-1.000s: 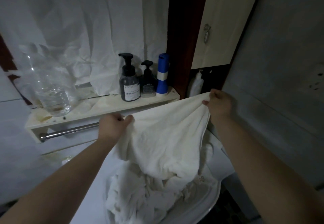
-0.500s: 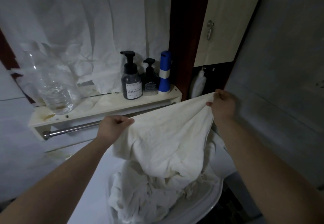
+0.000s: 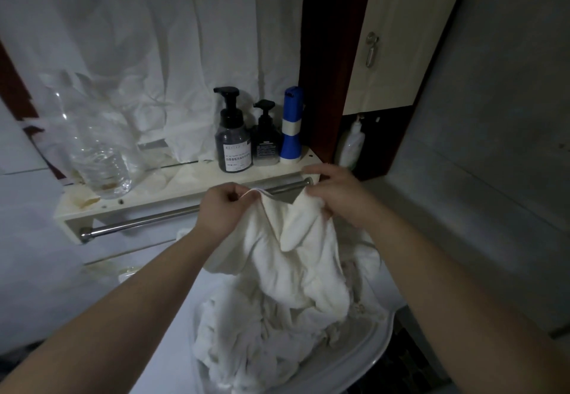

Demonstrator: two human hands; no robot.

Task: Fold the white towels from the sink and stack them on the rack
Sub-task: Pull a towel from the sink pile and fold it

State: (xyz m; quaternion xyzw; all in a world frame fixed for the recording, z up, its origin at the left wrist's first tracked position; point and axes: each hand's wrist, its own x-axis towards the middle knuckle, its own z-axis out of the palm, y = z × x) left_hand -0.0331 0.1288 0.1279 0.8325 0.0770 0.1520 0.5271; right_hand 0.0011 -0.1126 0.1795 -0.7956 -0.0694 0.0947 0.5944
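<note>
In the head view the two hands, which half a second ago held the towel's top edge stretched wide between them, have come together. The left hand (image 3: 222, 208) pinches one corner of the white towel (image 3: 290, 239) and the right hand (image 3: 336, 196), just beside it, grips the other, fingers curled into the cloth. The towel now hangs doubled below both hands, so the first fold looks to be under way, though the corners are not yet matched. Beneath the hands the rest of the towels (image 3: 262, 332) lie crumpled in the sink (image 3: 370, 359), so most of the task seems still ahead. Just beyond the knuckles runs the rack (image 3: 185, 177) with its metal rail (image 3: 148, 220). No folded towel lies on it yet. Beyond the right hand stand two dark pump bottles (image 3: 232, 134) and a blue-and-white bottle (image 3: 291, 125); well off past the left hand is a clear plastic bottle (image 3: 98, 152). A white sheet (image 3: 154, 38) hangs behind, and the room is dim.
</note>
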